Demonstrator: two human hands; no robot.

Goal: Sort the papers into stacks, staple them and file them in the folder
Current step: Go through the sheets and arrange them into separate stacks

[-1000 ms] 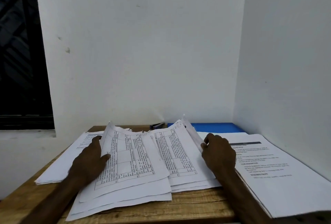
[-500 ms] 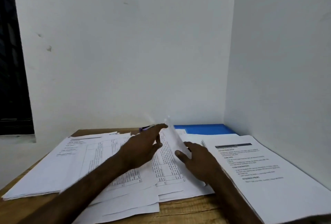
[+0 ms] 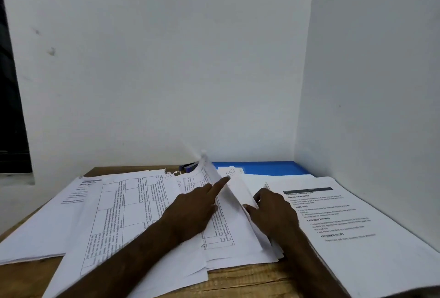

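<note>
Head view: thin white printed papers (image 3: 133, 212) lay fanned across wooden table (image 3: 238, 278), lower centre. Left hand (image 3: 190, 212), forefinger straight, touched a raised sheaf (image 3: 235, 193); right hand (image 3: 276, 214) gripped it, fingers curled. Flat blue folder (image 3: 266, 168) lay behind, centre right.

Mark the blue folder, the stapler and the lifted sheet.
blue folder (image 3: 269, 168): head view, bare top cover.
stapler (image 3: 188, 167): head view, dark body.
lifted sheet (image 3: 238, 195): head view, white face near the fingertip.

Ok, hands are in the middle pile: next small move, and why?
Probably flip the lifted sheet leftward onto the table-printed pages: it stands half raised, the left hand rests its index finger on it, and the right hand backs it from the right.
</note>
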